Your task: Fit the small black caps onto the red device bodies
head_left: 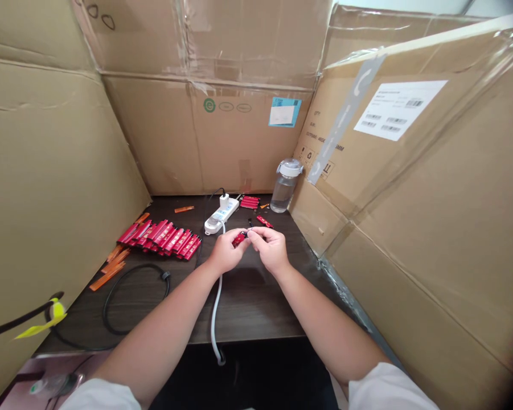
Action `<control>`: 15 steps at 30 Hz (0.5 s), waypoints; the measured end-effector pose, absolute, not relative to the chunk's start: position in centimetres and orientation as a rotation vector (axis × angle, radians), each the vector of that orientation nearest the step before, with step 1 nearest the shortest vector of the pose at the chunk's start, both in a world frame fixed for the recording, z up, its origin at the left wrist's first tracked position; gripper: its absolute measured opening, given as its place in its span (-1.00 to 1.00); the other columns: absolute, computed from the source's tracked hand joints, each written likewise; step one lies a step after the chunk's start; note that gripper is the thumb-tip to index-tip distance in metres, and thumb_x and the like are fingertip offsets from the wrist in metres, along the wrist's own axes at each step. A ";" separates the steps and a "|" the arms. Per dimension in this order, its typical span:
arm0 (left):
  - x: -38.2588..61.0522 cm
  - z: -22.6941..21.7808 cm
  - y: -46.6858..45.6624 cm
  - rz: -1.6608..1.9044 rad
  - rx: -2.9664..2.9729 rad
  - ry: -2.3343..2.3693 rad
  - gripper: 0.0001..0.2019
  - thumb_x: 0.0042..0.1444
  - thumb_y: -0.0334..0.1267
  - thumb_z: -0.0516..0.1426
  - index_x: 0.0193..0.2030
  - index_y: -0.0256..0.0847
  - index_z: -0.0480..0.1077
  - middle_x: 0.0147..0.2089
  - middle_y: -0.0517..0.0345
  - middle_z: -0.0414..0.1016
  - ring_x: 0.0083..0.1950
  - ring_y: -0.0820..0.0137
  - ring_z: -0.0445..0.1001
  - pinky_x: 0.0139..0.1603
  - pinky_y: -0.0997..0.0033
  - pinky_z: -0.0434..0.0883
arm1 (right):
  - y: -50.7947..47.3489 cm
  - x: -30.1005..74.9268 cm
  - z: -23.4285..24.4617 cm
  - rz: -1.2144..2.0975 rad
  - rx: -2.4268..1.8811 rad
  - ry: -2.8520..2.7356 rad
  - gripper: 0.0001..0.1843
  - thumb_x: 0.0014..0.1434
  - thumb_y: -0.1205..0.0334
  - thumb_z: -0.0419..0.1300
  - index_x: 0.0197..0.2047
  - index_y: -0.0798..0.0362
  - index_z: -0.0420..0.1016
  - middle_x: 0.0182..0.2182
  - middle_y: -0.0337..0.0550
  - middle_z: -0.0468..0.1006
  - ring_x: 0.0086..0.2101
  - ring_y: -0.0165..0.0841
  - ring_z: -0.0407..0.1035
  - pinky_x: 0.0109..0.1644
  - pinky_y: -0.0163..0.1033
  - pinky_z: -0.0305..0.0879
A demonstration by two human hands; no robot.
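My left hand [227, 250] is closed around a small red bar [239, 239] with a dark end, shaped like a lighter. Fingers and thumb of my right hand [271, 249] pinch together at the bar's dark end, and what they grip is too small to make out. Just beyond the hands, another red bar [265, 222] lies on the dark wooden table [256, 296]. To the left, several red bars with pale print and black ends form a heap [164, 238]. A short row of red bars [250, 202] lies farther back.
Behind my hands is a white power strip [222, 216] with a plug, its white cable [214, 319] running over the front edge. A water bottle [284, 187] stands back right. Orange strips [111, 270] and a looped black cable [106, 307] lie left. Cardboard walls [247, 142] enclose the table.
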State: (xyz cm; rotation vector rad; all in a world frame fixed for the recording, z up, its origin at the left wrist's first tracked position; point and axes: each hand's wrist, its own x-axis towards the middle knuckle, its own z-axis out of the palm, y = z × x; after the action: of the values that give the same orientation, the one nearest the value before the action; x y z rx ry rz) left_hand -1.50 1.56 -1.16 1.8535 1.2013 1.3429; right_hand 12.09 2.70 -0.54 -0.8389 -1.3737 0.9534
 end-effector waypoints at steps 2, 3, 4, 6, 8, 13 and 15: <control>-1.5 -1.1 1.5 1.332 1.856 1.200 -0.73 0.10 -0.14 0.12 -0.12 -0.22 0.47 -0.13 0.03 0.54 -0.10 0.32 0.48 -0.03 0.32 0.39 | 2.7 12.1 -0.5 0.938 -0.849 -1.401 -0.76 0.01 0.08 0.27 -0.33 0.08 0.59 -0.60 -0.21 0.47 -0.51 -0.37 0.37 -0.44 -0.27 0.32; -1.4 -1.1 1.5 1.333 1.859 1.199 -0.72 0.10 -0.14 0.12 -0.11 -0.22 0.47 -0.13 0.03 0.54 -0.10 0.32 0.48 -0.04 0.32 0.39 | 2.6 12.1 -0.5 0.926 -0.853 -1.419 -0.76 0.03 0.08 0.25 -0.33 0.08 0.59 -0.58 -0.20 0.49 -0.49 -0.36 0.38 -0.43 -0.26 0.33; -1.4 -1.0 1.4 1.338 1.861 1.200 -0.72 0.10 -0.14 0.12 -0.10 -0.22 0.47 -0.13 0.03 0.54 -0.11 0.32 0.48 -0.05 0.32 0.40 | 2.6 12.1 -0.4 0.909 -0.855 -1.441 -0.76 0.04 0.08 0.24 -0.33 0.08 0.59 -0.55 -0.18 0.51 -0.48 -0.35 0.40 -0.41 -0.26 0.34; -1.4 -1.1 1.4 1.357 1.865 1.202 -0.72 0.10 -0.15 0.12 -0.10 -0.23 0.46 -0.13 0.03 0.54 -0.12 0.33 0.48 -0.07 0.34 0.40 | 2.4 12.2 -0.3 0.862 -0.851 -1.491 -0.77 0.08 0.09 0.21 -0.33 0.07 0.59 -0.48 -0.15 0.56 -0.44 -0.35 0.42 -0.35 -0.24 0.36; -1.4 -1.1 1.4 1.372 1.871 1.205 -0.73 0.10 -0.16 0.12 -0.11 -0.24 0.46 -0.13 0.02 0.54 -0.14 0.34 0.48 -0.09 0.36 0.40 | 2.2 12.3 -0.1 0.809 -0.846 -1.528 -0.78 0.09 0.11 0.20 -0.33 0.06 0.59 -0.42 -0.13 0.58 -0.42 -0.34 0.43 -0.31 -0.23 0.37; -1.4 -1.0 1.4 1.374 1.817 1.200 -0.75 0.08 -0.14 0.13 -0.19 -0.25 0.47 -0.20 0.05 0.54 -0.20 0.36 0.47 -0.15 0.39 0.40 | 2.3 12.4 -0.1 0.842 -0.855 -1.507 -0.79 0.04 0.11 0.24 -0.39 0.08 0.58 -0.53 -0.17 0.53 -0.53 -0.40 0.33 -0.42 -0.27 0.30; -1.4 -0.8 1.5 1.346 1.782 1.144 -0.75 0.08 -0.12 0.13 -0.22 -0.26 0.46 -0.26 0.09 0.53 -0.25 0.38 0.45 -0.19 0.41 0.39 | 2.6 12.5 -0.3 0.903 -0.843 -1.485 -0.79 0.00 0.11 0.27 -0.41 0.09 0.58 -0.60 -0.23 0.47 -0.58 -0.45 0.26 -0.47 -0.30 0.24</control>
State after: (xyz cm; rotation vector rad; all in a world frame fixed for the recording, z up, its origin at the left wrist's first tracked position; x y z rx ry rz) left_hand -1.43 1.45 -0.85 1.7819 1.1442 1.3458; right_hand 12.47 2.64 -0.31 -0.8425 -1.4854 0.9033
